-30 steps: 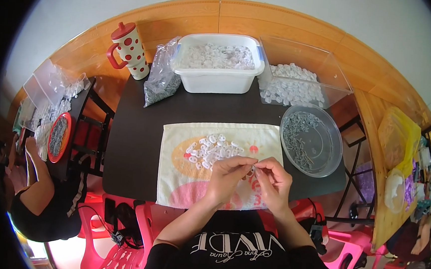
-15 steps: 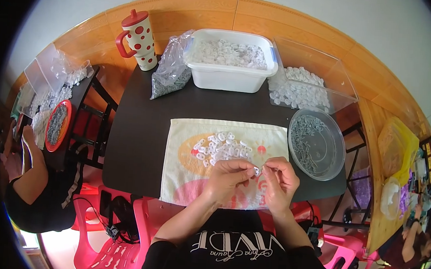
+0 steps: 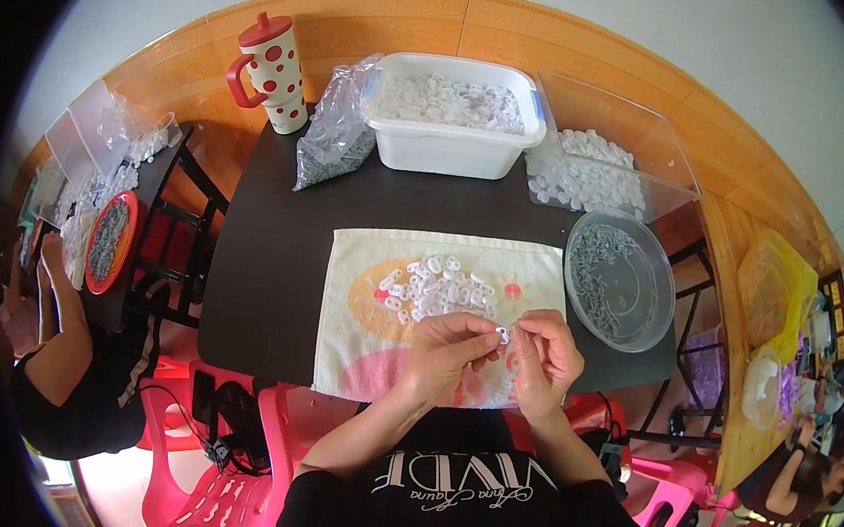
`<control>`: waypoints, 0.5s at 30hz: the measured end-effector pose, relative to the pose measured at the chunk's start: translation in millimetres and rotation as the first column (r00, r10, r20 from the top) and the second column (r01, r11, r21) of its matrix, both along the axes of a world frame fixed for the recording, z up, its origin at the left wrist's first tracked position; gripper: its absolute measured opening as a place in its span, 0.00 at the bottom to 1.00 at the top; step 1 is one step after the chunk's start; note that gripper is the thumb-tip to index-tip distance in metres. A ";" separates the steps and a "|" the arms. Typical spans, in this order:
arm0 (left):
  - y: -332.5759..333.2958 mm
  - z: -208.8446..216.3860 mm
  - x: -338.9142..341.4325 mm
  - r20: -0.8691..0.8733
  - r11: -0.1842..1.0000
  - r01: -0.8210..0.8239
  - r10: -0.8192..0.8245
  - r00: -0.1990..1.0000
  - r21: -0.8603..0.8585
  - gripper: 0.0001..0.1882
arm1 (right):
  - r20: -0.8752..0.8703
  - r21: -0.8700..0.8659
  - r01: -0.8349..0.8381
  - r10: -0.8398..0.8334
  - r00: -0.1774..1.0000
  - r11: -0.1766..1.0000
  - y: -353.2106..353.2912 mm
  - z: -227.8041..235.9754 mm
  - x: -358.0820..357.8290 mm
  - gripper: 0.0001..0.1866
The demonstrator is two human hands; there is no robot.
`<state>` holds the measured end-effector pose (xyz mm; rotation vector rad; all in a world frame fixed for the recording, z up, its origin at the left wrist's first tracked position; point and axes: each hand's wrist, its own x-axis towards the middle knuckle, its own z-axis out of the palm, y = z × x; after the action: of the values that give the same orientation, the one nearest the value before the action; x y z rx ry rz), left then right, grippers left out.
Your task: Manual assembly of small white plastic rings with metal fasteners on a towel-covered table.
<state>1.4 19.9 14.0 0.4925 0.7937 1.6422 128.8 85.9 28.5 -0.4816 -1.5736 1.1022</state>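
Over the near part of a patterned towel (image 3: 356,259), my left hand (image 3: 447,355) pinches a small white plastic piece with holes (image 3: 503,336) between thumb and fingertips. Right beside that piece, my right hand (image 3: 546,360) is closed in a pinch; anything between its fingertips is too small to make out. Just beyond my hands, a loose pile of similar white pieces (image 3: 442,290) lies on the towel. To the right stands a clear round tub (image 3: 656,298) holding small grey screw-like parts (image 3: 601,272).
Along the back stand a spotted tumbler (image 3: 279,97), a plastic bag of grey parts (image 3: 338,140), a white bin (image 3: 444,154) of clear-white pieces and a clear box (image 3: 668,168) of white discs. At left, another person's arm (image 3: 57,336) is near a red plate (image 3: 130,243). Pink chairs (image 3: 219,504) flank me.
My hands stay nearly in place, fingertips together at the white piece. My right fingers have shifted slightly around it. The view has moved a little.
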 end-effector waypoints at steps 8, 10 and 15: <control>-1.4 1.2 0.0 0.001 1.000 -0.012 0.012 1.000 0.026 0.04 | 0.035 0.012 0.007 -0.007 0.999 1.000 -0.2 -1.7 2.2 0.08; -1.3 1.1 0.7 0.000 0.999 -0.021 0.021 1.000 0.030 0.04 | 0.019 0.022 0.017 -0.017 1.000 1.000 -0.2 -0.3 -0.5 0.07; -0.8 0.7 0.2 0.007 0.999 -0.026 0.026 1.000 0.030 0.04 | 0.008 0.020 0.031 -0.031 0.999 0.999 -1.2 2.9 -1.6 0.06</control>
<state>1.6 19.2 14.7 0.4998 0.7744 1.6812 127.2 84.7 31.4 -0.4966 -1.5783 1.0608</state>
